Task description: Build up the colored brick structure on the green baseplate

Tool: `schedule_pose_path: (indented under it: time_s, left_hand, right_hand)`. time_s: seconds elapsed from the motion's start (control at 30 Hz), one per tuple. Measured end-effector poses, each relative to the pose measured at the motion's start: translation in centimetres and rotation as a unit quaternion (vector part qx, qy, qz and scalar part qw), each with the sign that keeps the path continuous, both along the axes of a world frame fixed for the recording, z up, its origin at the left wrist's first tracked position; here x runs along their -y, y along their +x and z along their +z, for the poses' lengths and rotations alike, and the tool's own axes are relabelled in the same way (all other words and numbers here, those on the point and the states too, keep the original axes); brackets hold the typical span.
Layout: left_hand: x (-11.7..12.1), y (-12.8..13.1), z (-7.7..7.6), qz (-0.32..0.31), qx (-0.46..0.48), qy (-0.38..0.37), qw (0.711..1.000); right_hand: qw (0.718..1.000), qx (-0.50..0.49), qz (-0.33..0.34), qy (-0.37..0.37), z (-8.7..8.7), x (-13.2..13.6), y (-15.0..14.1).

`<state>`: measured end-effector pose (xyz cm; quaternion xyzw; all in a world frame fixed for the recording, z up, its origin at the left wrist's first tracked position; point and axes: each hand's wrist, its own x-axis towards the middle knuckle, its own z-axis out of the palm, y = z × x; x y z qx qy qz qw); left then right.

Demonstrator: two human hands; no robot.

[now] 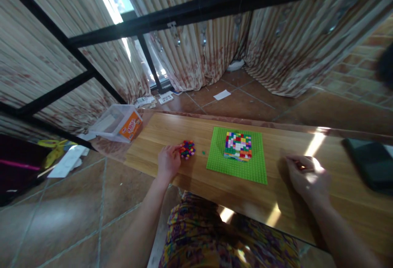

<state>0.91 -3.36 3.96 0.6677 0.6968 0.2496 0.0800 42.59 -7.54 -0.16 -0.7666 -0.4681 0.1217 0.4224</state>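
On the wooden table, a green baseplate (260, 161) carries a low block of many-coloured toy bricks (238, 146). Left of it lies a pile of small loose bricks (187, 150), and one green brick (204, 153) sits alone between pile and plate. My left hand (168, 161) reaches to the pile's left edge, its fingertips drawn together at the bricks; whatever they pinch is hidden. Over the table to the right of the plate, my right hand (308, 178) is curled closed. A small reddish glint shows between its fingers, too blurred to name.
A clear plastic box (112, 122) with an orange label stands beyond the table's left end. At the right end lies a dark flat object (368, 163). A black metal frame (196, 12) and striped curtains rise behind. Papers (222, 94) lie on the tiled floor.
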Motion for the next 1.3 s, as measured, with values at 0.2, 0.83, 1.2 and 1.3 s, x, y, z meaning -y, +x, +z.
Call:
schedule_pose_path:
  time_s: [0.2,0.83,1.2,1.3]
  left_hand:
    - [0.2,-0.6,-0.8,0.026,0.018,-0.031,0.999]
    - [1.6,0.3,-0.5,0.033,-0.005,-0.057,0.998]
    - [1.8,1.6,0.7,-0.03,0.061,0.011,0.998]
    - [1.5,4.5,2.0,-0.091,0.077,0.046,0.992]
  right_hand:
    - [1.0,0.009,-0.005,-0.005,0.9,0.1,-0.4]
    - [1.0,0.021,-0.005,-0.002,0.6,0.1,-0.4]
    - [0.998,0.047,0.01,0.031,-0.6,-0.1,0.3]
    - [0.998,0.049,0.019,0.038,-0.7,-0.2,0.3]
